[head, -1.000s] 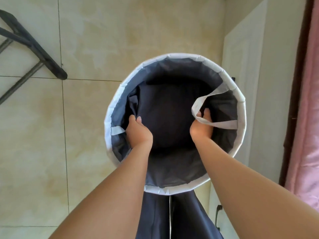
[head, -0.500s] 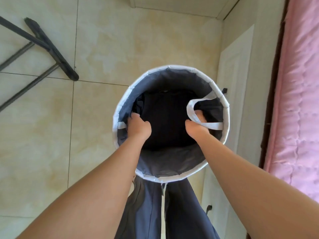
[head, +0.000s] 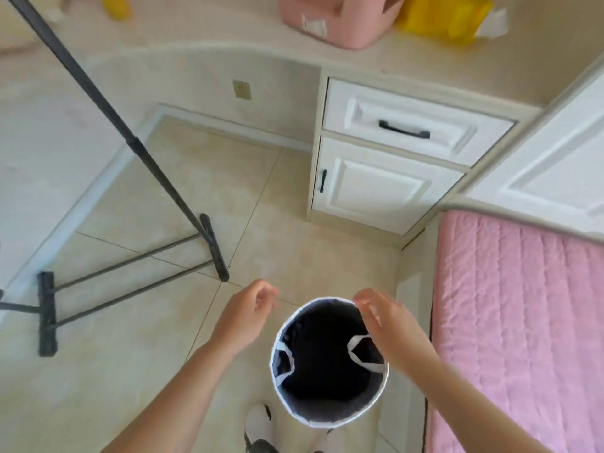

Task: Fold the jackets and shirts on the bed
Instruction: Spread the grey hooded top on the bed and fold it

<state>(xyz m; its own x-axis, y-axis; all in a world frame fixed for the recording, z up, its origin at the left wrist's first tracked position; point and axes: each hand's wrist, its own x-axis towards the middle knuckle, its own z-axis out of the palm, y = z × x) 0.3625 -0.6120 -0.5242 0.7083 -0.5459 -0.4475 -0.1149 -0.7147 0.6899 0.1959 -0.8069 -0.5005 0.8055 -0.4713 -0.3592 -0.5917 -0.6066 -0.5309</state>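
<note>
We held the left hand (head: 248,308) and right hand (head: 382,318) near the rim of the laundry basket (head: 327,424), fingers loosely curled, grasping nothing. The basket stood on the tiled floor (head: 130,371) just beside the pink bed (head: 523,322). Its interior was dark; we could not distinguish garments inside.

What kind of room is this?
Probably a bedroom: there's a pink quilted bed on the right, a round laundry basket on the floor beside it, and a black clothes rack standing nearby.
</note>
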